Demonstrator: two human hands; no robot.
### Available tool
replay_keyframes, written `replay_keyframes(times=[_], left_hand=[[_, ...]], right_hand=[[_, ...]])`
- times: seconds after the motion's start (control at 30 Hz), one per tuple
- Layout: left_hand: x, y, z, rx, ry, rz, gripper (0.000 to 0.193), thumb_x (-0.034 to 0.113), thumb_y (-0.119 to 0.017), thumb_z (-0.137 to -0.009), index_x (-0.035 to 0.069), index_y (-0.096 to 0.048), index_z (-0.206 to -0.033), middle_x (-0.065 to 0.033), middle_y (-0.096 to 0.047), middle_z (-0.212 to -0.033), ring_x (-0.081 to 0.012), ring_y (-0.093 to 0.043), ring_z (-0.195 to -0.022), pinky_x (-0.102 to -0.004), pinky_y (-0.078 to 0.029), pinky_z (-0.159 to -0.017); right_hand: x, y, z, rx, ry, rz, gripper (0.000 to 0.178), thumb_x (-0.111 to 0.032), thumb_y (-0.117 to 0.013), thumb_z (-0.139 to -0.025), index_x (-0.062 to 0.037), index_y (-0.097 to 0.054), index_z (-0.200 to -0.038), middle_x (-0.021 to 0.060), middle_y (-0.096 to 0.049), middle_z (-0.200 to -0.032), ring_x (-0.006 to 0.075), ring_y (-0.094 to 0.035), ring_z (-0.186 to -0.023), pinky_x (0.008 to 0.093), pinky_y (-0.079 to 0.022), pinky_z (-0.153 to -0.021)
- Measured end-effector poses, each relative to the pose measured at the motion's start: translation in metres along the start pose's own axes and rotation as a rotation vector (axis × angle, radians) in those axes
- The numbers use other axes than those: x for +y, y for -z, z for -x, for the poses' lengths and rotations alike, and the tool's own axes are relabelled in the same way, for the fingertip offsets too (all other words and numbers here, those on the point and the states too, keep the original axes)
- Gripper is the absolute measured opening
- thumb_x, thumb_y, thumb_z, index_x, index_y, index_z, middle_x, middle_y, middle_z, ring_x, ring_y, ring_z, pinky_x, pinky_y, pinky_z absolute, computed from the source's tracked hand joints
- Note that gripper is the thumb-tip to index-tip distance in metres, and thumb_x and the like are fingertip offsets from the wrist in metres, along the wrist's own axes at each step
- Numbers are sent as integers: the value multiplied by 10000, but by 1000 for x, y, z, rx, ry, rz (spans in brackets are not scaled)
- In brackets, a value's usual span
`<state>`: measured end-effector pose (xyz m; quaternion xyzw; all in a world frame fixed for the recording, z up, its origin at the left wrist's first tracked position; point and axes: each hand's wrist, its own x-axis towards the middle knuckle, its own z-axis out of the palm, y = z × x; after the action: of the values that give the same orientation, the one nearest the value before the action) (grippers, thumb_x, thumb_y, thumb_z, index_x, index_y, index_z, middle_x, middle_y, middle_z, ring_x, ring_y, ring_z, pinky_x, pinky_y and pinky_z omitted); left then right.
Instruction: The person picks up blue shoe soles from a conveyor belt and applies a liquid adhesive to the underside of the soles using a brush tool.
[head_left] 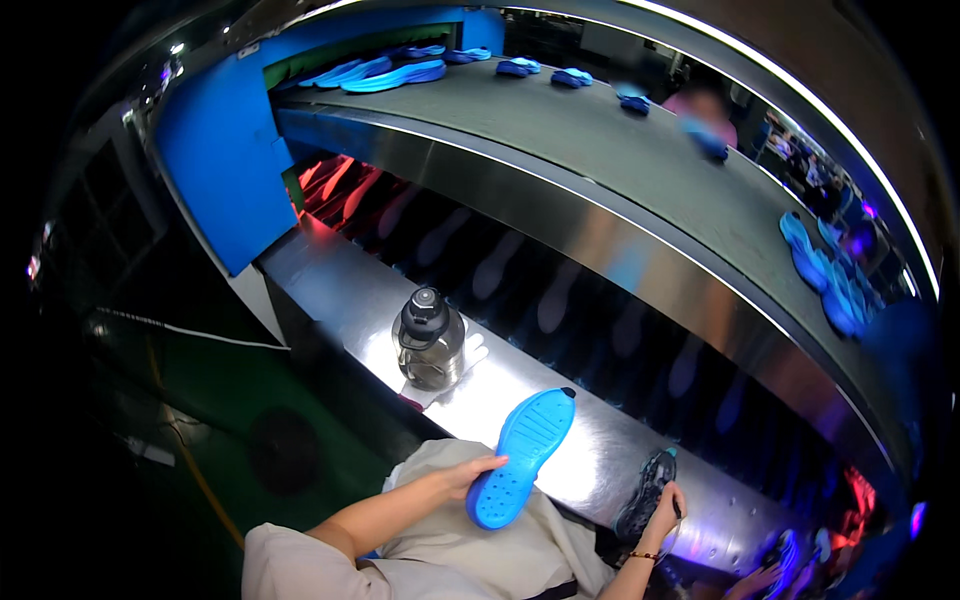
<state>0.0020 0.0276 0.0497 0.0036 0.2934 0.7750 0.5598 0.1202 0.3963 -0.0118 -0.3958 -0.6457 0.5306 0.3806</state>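
My left hand (475, 473) grips a bright blue shoe sole (522, 455) by its lower left edge. The sole is tilted upright over my lap, with grooves across its upper part, holes in its lower part and a black patch at its top end. Lower right, my right hand (664, 518) is closed around a slim black tool (677, 509); its kind is not clear. Beside that hand, a dark patterned shoe upper (645, 490) with a teal tip lies at the metal ledge (585, 455). Whether the hand touches it cannot be made out.
A dark see-through bottle (430, 345) with a black lid stands on the ledge. Above runs a grey conveyor belt (560, 120) carrying blue soles (395, 76), out of a blue machine housing (215, 160). More soles (835, 280) lie far right. Another person's hand (757, 581) shows lower right.
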Motion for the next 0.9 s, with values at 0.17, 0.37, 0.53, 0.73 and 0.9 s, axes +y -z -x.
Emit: replay_keyframes(times=[0.17, 0.37, 0.53, 0.73, 0.9], left_hand=[[8, -5, -6, -77, -32, 58, 538, 292, -532, -825, 4, -378, -1252, -132, -489, -1204, -219, -513, -1073, -350, -414, -917], [10, 0, -10, -57, -64, 44, 553, 237, -516, -810, -15, -340, -1271, -151, -490, -1201, -239, -510, -1078, -369, -407, -926], [8, -8, -7, -31, -114, 15, 551, 258, -484, -818, -11, -332, -1275, -163, -494, -1193, -254, -508, -1081, -378, -409, -925], [15, -11, -16, 35, -133, 38, 562, 286, -493, -804, -20, -357, -1256, -161, -500, -1182, -261, -509, -1073, -387, -404, -924], [24, -20, -17, 167, -179, 44, 594, 261, -553, -761, -34, -369, -1242, -169, -493, -1187, -299, -504, -1067, -401, -405, -922]], right_hand=[[-40, 3, -14, -155, -67, 76, 203, -116, -608, -801, 42, -617, -929, 63, -615, -766, 100, -544, -603, 213, -442, -531], [-35, 12, -9, -166, -11, 111, 292, -178, -599, -822, 53, -582, -999, 94, -609, -808, 135, -573, -643, 226, -476, -575], [-34, 15, 9, 0, -19, -15, 248, -156, -555, -856, 57, -576, -981, 98, -591, -908, 137, -578, -722, 215, -487, -648], [-23, 27, 9, 70, 21, -123, 203, -127, -583, -832, 58, -589, -915, 87, -603, -817, 132, -566, -654, 237, -486, -615], [-82, 14, 6, -44, 74, -72, 183, -90, -586, -823, 47, -598, -944, 78, -609, -844, 129, -581, -745, 239, -473, -695]])
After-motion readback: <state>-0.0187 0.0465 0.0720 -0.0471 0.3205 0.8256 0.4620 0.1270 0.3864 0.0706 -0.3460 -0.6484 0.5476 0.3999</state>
